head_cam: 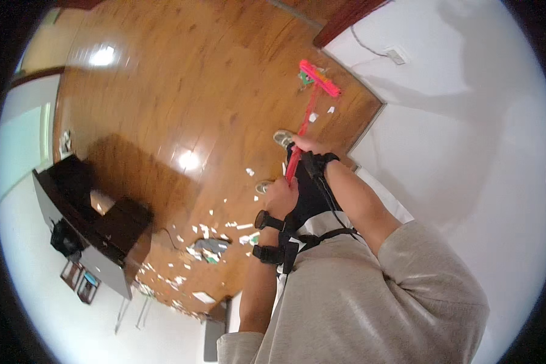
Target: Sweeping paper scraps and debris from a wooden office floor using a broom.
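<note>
A broom with a pink bristled head (320,78) and a red handle (309,111) reaches away from me across the wooden floor. My left hand (282,196) is closed around the near end of the handle. Farther along the handle, my right hand (308,144) grips it as well. The broom head rests on the floor near the wall corner, with a green and white scrap (305,78) against it. Two white paper scraps (313,117) lie beside the handle. Dark straps and a cable are on my wrists.
Many white scraps (202,230) litter the floor at the lower left, around a grey crumpled item (211,245). A dark desk (123,227) stands at the left. White walls (437,136) and a socket (396,56) are at the right. My shoes (283,138) are below my hands.
</note>
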`<state>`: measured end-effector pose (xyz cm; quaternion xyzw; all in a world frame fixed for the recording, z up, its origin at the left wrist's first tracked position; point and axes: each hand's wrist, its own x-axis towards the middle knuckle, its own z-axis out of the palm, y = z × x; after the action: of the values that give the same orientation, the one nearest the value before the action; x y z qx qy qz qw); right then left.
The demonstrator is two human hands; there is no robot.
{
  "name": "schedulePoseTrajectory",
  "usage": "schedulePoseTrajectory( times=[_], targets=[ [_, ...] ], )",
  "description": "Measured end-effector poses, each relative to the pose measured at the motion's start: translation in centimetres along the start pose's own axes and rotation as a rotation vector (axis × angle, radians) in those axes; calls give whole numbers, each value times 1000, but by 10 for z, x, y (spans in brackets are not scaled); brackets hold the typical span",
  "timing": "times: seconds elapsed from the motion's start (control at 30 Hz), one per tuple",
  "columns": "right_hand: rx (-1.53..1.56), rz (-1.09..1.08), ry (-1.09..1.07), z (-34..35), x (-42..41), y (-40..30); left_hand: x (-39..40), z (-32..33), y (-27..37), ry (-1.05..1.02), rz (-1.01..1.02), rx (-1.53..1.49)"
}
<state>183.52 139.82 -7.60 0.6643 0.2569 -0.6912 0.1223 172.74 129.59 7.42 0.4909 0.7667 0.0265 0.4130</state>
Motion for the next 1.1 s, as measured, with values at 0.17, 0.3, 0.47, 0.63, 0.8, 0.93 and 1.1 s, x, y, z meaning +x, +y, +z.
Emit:
schedulePoseTrajectory(
  times=[0.17, 0.3, 0.47, 0.63, 0.8, 0.93, 1.1],
  targets=[
    [-28, -141, -199, 107, 85, 87, -55, -45, -48, -115, -269, -220],
    [-145, -157, -529, 197, -49, 57, -144, -75, -77, 49, -512, -318],
    [-19, 14, -434, 201, -79, 44, -154, -113, -58, 74, -451, -381],
    [191, 39, -308, 119, -61, 11, -95, -80, -54, -10, -257, -342],
    [61, 10, -124, 2, 19, -3, -6, -31, -3, -20, -46, -250],
    [-126, 66, -77, 4, -11, -22, 7, -3, 3, 121, -97, -131],
    [-227, 29, -453, 90, -57, -2, -72, -39, -55, 7, -307, -271]
  ],
)
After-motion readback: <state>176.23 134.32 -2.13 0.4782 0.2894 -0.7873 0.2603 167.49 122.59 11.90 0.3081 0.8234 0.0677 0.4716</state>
